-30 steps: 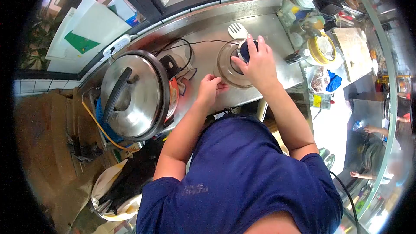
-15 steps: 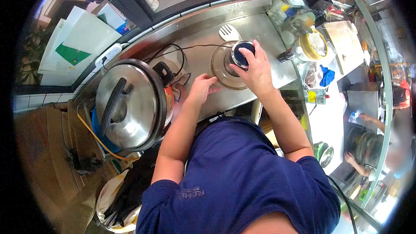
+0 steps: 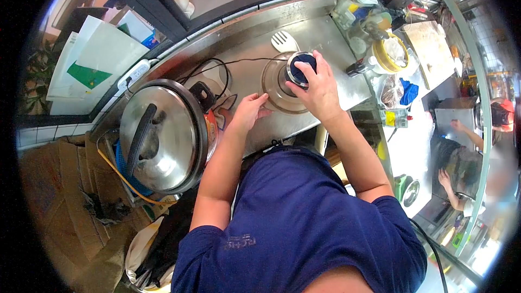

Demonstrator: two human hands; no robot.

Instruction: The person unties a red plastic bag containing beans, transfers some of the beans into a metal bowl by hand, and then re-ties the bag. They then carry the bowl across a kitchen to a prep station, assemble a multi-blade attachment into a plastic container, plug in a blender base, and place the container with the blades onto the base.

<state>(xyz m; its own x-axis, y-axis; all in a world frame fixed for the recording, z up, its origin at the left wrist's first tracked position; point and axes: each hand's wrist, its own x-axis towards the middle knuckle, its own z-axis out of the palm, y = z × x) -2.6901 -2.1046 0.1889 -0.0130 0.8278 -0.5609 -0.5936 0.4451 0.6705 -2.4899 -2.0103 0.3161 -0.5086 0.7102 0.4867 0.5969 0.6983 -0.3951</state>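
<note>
My right hand (image 3: 324, 95) curls over a round unit with a dark top and silver rim (image 3: 295, 71), thumb and fingers on its edge. A thin black cord runs left from it. Below the unit is a wide, round, see-through bowl or lid (image 3: 269, 88) on the steel counter (image 3: 325, 49); I cannot tell which. My left hand (image 3: 249, 111) is beside its left rim, fingers apart, holding nothing. Whether a fingertip touches the rim is unclear. Behind the bowl lies a white slotted turner (image 3: 283, 42).
A large pot-like cooker with a steel lid (image 3: 165, 138) stands at left, near a power strip (image 3: 133, 75). Containers, a yellow-rimmed tub (image 3: 392, 54) and a cutting board (image 3: 431, 54) are on the right. Another person's hand (image 3: 445, 179) shows beyond the glass.
The view has shifted slightly. Both my hands keep nearly the same pose, the right one still on the round unit. The other person's hands at far right have moved.
</note>
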